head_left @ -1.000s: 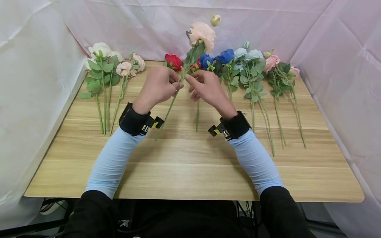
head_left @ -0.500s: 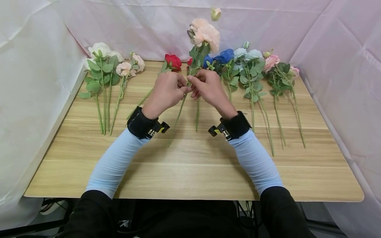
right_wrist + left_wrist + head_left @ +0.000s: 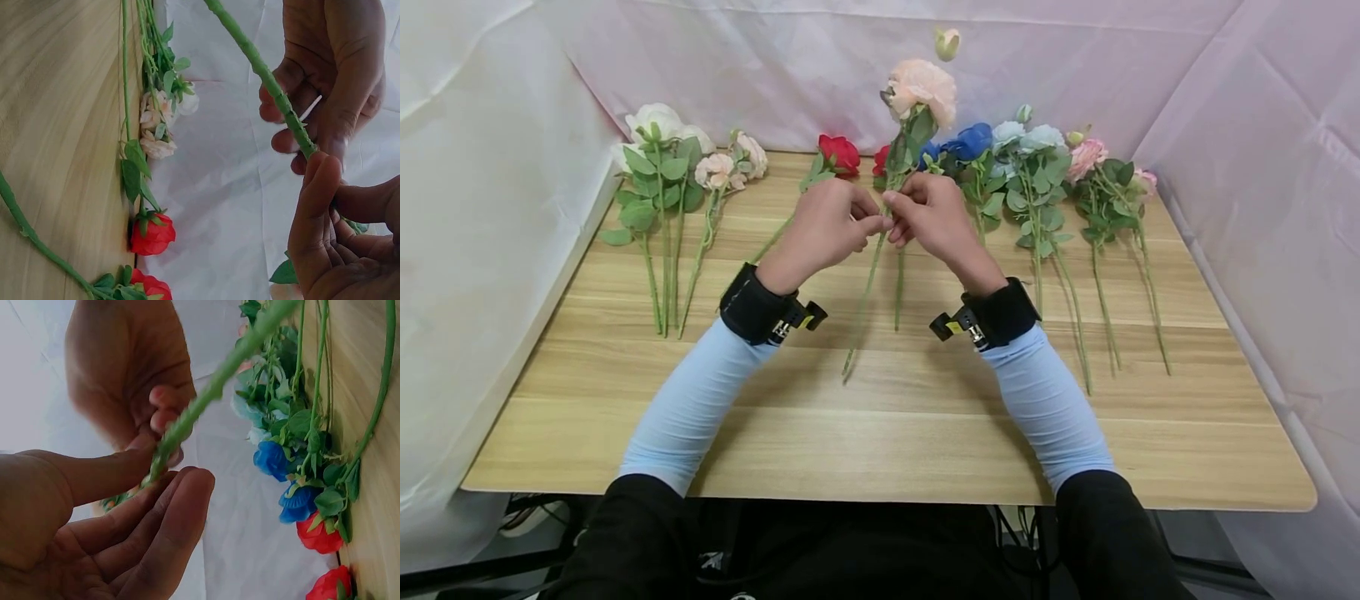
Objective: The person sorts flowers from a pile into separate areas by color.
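Note:
A pale peach artificial rose with a bud above it stands tilted over the table, its green stem slanting down toward me. My left hand pinches the stem between thumb and fingers below the leaves. Right beside it, my right hand pinches the same stem slightly higher. In the left wrist view the stem crosses in front of the right hand. The right wrist view shows the stem running to the right hand's thumb and forefinger, with the left hand behind it.
Red roses lie at the table's back behind my hands. To the right are blue roses, light blue flowers and pink flowers. White flowers and small peach flowers lie at the left. White cloth surrounds the table.
My left hand has moved right, close to the right hand. The peach rose's stem has swung more upright with its lower end to the right, and the left red rose's stem shows now.

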Available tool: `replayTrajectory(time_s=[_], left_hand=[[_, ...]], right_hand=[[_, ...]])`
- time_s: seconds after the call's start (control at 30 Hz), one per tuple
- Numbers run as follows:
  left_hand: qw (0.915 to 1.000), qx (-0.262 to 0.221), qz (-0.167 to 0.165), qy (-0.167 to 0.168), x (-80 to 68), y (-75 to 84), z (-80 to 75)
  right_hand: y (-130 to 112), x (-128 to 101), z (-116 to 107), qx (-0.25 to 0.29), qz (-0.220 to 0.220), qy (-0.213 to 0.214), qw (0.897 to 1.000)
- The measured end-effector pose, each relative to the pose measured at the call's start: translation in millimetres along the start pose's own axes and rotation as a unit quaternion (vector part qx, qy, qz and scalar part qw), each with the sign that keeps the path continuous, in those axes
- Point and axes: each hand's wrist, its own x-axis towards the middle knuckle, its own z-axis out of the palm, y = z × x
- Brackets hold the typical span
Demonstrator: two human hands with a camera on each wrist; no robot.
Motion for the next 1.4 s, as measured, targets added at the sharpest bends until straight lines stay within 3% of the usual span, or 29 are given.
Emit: replayTrajectory(time_s=[0.13, 0.47, 0.9, 1.13, 1.4], left_hand=[[0.9994, -0.020, -0.027, 0.006, -0.9, -5.8, -16.8], [0.9924, -0.046, -0.088, 0.073, -11.4, -24.3, -58.6], [0.9768, -0.102, -0.130, 0.136, -19.4, -44.8, -84.4], [0.9751, -0.104, -0.153, 0.122, -13.3, -54.7, -84.9], [0.9761, -0.072, -0.202, 0.032, -0.3, -92.3, -79.9]], right_hand=[[0.2, 0.4, -3.5, -0.012, 0.013, 0.005, 1.000], [2.5, 1.8, -0.9, -0.027, 0.037, -0.025, 0.999], [-5.0, 2.1, 9.6, -0.008, 0.037, -0.045, 0.998], [-5.9, -0.2, 9.6, -0.011, 0.033, -0.047, 0.998], [-6.3, -0.5, 8.8, -0.014, 0.042, -0.045, 0.998]])
